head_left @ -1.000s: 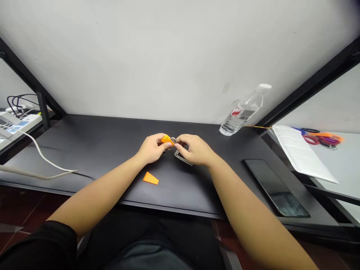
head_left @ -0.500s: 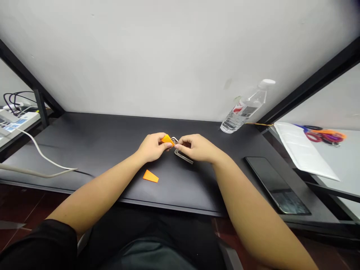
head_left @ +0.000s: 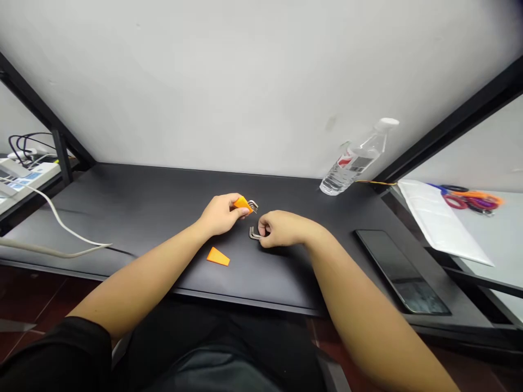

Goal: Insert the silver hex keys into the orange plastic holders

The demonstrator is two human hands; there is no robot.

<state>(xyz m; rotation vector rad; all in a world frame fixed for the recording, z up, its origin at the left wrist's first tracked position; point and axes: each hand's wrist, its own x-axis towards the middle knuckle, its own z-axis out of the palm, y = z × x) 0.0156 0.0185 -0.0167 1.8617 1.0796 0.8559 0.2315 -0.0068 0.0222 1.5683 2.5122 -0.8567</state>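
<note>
My left hand is closed around an orange hex key holder, held just above the black table. From the holder's right end stick the bent ends of several hex keys. To the right and nearer to me, my right hand pinches with curled fingers at some L-shaped metal hex keys on the tabletop; its fingers cover part of them. A second orange piece, a flat wedge, lies on the table below my left hand.
A water bottle stands at the back right by the wall. Near the right edge lies a phone. A white pouch and several coloured scissors are beyond it. White cables hang over the left side.
My right hand has moved away from the holder, toward me, down to the hex keys on the table. The left hand with the holder has stayed in place.
</note>
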